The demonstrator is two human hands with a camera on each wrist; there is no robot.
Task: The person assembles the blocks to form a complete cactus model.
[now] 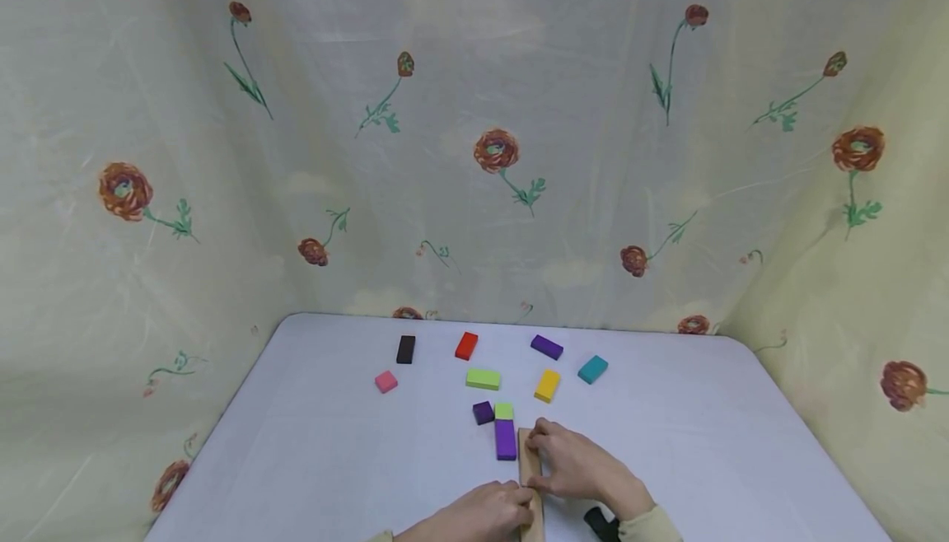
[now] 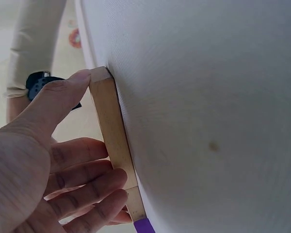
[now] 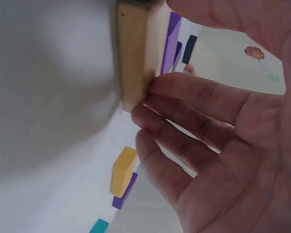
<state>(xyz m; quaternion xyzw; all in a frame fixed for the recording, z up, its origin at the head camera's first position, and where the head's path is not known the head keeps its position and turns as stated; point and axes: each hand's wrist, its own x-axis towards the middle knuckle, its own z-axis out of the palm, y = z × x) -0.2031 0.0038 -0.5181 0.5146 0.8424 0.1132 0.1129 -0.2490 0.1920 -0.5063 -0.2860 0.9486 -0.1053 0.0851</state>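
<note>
Both hands are on a long wooden block (image 1: pixel 530 476) lying flat on the white table (image 1: pixel 741 443), near its front edge. The right hand (image 1: pixel 582 464) pinches the block's far end: its fingers (image 3: pixel 184 104) are curled against one long side and the thumb reaches over the top. The left hand (image 1: pixel 478 513) holds the near end, with the thumb (image 2: pixel 63 94) laid at the end corner and the fingers (image 2: pixel 87 182) curled along the side.

Just beside the right fingertips, touching the wooden block's left side, lies a long purple block (image 1: pixel 506 439), with a small light green block (image 1: pixel 504 411) at its far end and a small dark purple cube (image 1: pixel 483 413) next to that. Farther out lie a yellow block (image 1: pixel 547 385), a lime green block (image 1: pixel 483 379) and a pink block (image 1: pixel 385 381). Beyond them, well apart, are a teal block (image 1: pixel 592 369), a purple block (image 1: pixel 546 347), a red block (image 1: pixel 465 345) and a black block (image 1: pixel 405 349). No container shows; every block lies loose on the table. A flowered cloth (image 1: pixel 474 138) hangs behind and to both sides.
</note>
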